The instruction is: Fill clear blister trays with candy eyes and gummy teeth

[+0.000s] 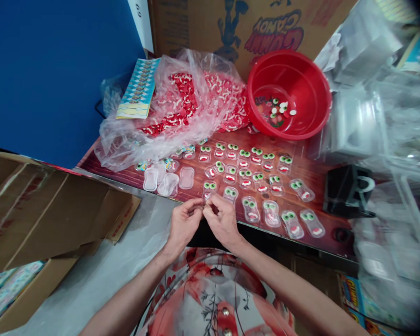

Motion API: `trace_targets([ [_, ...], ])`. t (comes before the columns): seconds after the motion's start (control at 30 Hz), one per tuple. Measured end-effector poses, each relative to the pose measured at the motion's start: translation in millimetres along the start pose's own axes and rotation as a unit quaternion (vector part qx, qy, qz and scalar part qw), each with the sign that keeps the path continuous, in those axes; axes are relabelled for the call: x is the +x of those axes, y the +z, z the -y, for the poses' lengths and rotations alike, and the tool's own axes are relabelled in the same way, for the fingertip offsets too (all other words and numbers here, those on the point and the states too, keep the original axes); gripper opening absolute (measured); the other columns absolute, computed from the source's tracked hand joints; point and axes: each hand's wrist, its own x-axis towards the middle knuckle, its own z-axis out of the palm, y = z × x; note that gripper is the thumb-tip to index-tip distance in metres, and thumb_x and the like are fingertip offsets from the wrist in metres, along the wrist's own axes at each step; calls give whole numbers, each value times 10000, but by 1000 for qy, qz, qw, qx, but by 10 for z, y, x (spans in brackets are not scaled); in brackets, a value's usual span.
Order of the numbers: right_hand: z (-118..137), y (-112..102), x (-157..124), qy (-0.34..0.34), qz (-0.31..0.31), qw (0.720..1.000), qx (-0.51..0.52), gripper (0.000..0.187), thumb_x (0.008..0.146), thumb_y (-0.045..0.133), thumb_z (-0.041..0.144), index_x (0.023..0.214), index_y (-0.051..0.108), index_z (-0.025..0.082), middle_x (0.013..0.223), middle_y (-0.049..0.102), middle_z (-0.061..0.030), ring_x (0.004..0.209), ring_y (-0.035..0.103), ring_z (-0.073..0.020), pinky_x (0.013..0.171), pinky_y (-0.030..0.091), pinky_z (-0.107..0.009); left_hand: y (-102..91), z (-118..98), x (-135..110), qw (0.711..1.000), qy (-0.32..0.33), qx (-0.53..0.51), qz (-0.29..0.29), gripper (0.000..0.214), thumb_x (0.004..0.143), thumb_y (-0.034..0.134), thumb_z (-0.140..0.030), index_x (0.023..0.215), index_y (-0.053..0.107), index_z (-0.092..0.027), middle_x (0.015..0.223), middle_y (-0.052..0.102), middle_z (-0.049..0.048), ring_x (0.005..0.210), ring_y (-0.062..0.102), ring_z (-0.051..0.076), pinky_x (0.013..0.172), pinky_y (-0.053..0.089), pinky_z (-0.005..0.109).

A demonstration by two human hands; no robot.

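Observation:
My left hand point(187, 221) and my right hand point(222, 218) meet at the table's front edge, fingertips pinched close together. What lies between the fingers is too small and covered to make out. Just beyond them is a clear plastic pack point(210, 186) with two green gummy eyes; my fingers hide its lower part. To the right, another eye pack point(230, 193) lies partly behind my right hand. Several more packs, such as one with eyes and red lips point(251, 209), stand in rows across the table. Left of these, clear plastic lids or trays point(186, 178) lie loose.
A clear bag of red-and-white lip gummies point(185, 100) lies at the back, with a printed sheet point(139, 88) on it. Beside it is a red basin point(289, 128) holding a few eye gummies. A black tape dispenser point(348, 191) and plastic packaging point(381, 252) crowd the right; a cardboard box point(49, 214) stands left.

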Motion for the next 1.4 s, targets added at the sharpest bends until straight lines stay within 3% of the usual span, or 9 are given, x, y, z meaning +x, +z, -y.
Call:
trace_targets([
  [0.13, -29, -2, 17, 30, -2, 999, 15, 170, 775, 472, 188, 624, 400, 217, 632, 411, 38, 610, 395, -123, 589, 301, -262, -18, 70, 19, 999, 25, 32, 8, 214, 784, 600, -277, 910, 720, -154, 882, 773, 38, 779, 710, 162, 753, 573, 263],
  [0.33, -44, -27, 26, 58, 7, 997, 60, 149, 750, 482, 207, 620, 410, 212, 629, 400, 43, 598, 372, -114, 563, 302, -247, -65, 92, 44, 989, 61, 111, 69, 171, 863, 528, -272, 931, 658, -185, 756, 680, -11, 640, 612, 112, 642, 493, 214],
  [0.5, -63, -19, -10, 118, 27, 987, 105, 138, 746, 494, 238, 626, 432, 212, 592, 413, 52, 562, 385, -105, 531, 316, -228, 8, 51, 2, 995, 12, 64, 71, 146, 869, 481, -292, 790, 553, -193, 633, 511, -61, 513, 420, 79, 493, 361, 182],
  [0.63, -76, -5, 10, 144, 52, 982, 108, 136, 748, 508, 252, 635, 445, 210, 574, 417, 59, 523, 389, -96, 497, 312, -217, 35, 81, -59, 998, 0, 46, 46, 166, 890, 457, -295, 806, 553, -189, 649, 507, -57, 536, 416, 84, 516, 361, 189],
  [0.9, 73, -96, 79, 78, 138, 987, 14, 211, 935, 417, 306, 753, 462, 212, 674, 484, 35, 574, 460, -104, 534, 364, -209, -128, -41, -81, 974, 101, 203, 21, 164, 930, 474, -293, 866, 587, -193, 700, 589, -38, 599, 494, 97, 610, 395, 212],
  [1.03, 80, -101, 110, 58, 140, 988, 18, 180, 886, 452, 253, 712, 439, 211, 640, 442, 48, 567, 429, -101, 533, 337, -212, -139, -88, -74, 972, 112, 207, 16, 154, 920, 474, -265, 851, 591, -192, 700, 594, -37, 594, 495, 96, 609, 392, 214],
  [1.13, 59, -65, 121, 49, 87, 994, 45, 186, 842, 473, 234, 666, 420, 209, 604, 404, 58, 557, 391, -96, 539, 317, -222, -93, -107, -82, 980, 104, 168, 8, 154, 915, 483, -273, 845, 592, -190, 704, 580, -39, 598, 487, 95, 605, 387, 216],
  [1.23, 46, -22, 108, 19, 44, 997, 53, 193, 841, 480, 241, 660, 424, 206, 622, 427, 50, 585, 406, -99, 571, 333, -236, -15, -133, -94, 998, 40, 57, 10, 190, 910, 499, -334, 814, 575, -188, 661, 529, -52, 544, 431, 88, 536, 363, 208],
  [1.4, 224, -33, 16, 19, 47, 996, 79, 210, 849, 480, 215, 648, 419, 209, 600, 409, 56, 556, 387, -93, 548, 319, -236, -42, -63, 4, 998, -4, -28, -47, 174, 836, 569, -323, 739, 562, -178, 638, 510, -54, 564, 431, 85, 554, 375, 200],
])
